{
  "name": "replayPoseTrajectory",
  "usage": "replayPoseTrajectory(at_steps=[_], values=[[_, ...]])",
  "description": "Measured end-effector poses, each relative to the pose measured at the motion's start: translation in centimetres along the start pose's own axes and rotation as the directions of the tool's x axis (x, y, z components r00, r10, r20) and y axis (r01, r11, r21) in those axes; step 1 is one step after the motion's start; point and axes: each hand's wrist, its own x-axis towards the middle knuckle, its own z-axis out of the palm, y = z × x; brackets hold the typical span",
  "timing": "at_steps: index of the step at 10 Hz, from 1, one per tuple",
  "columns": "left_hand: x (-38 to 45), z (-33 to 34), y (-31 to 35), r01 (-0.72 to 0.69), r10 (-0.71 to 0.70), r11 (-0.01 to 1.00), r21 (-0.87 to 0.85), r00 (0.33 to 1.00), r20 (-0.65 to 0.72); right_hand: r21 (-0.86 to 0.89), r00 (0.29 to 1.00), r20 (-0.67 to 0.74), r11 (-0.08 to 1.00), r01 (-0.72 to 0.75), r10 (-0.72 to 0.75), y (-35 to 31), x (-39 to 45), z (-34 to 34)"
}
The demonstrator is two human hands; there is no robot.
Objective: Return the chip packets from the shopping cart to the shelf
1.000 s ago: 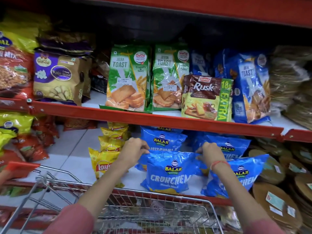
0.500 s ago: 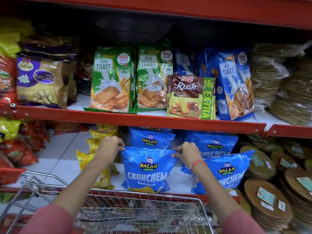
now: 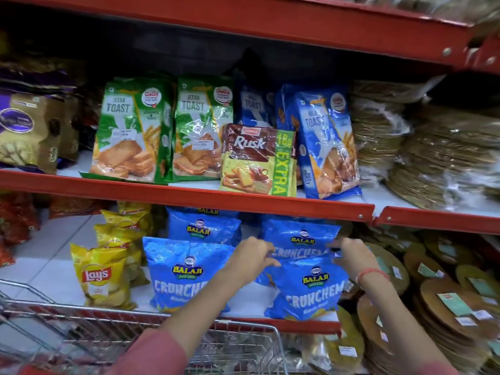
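Two rows of blue Balaji Crunchem chip packets stand on the lower shelf (image 3: 243, 301). My left hand (image 3: 251, 259) pinches the top left corner of the front right blue packet (image 3: 308, 290). My right hand (image 3: 354, 255) grips that packet's top right corner. The front left blue packet (image 3: 184, 274) stands upright beside it, free of both hands. More blue packets (image 3: 203, 226) stand behind. The wire shopping cart (image 3: 162, 345) sits below, against the shelf front; what lies inside it is blurred.
Yellow Lay's packets (image 3: 100, 277) stand left of the blue ones. Stacks of round papad discs (image 3: 454, 301) fill the right side. Toast and Rusk packs (image 3: 257, 161) line the red-edged shelf above.
Both hands let go of the front left blue packet, which now stands on the shelf, and moved right onto the top corners of the front right packet. The view shifted left.
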Motion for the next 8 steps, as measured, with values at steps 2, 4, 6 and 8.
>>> replayPoseTrajectory(at_steps=[2, 4, 6, 8], values=[[1.8, 2.5, 0.0, 0.112, -0.114, 0.992, 0.056, 0.993, 0.042, -0.069, 0.997, -0.068, 0.996, -0.047, 0.043, 2.1, 0.6, 0.3], [2.2, 0.7, -0.8, 0.141, -0.144, 0.975, 0.173, 0.990, 0.006, -0.003, 0.997, -0.077, 1.000, -0.030, 0.029, 1.3, 0.7, 1.2], [1.6, 0.7, -0.5, 0.119, -0.128, 0.969, 0.217, 0.991, 0.030, 0.031, 0.994, -0.106, 0.999, -0.025, 0.029, 1.3, -0.4, 1.3], [-1.4, -3.9, -0.4, 0.033, 0.013, 0.984, 0.176, 0.968, -0.252, 0.193, 0.940, -0.339, 0.980, 0.047, 0.022, -1.4, -3.2, -4.9]])
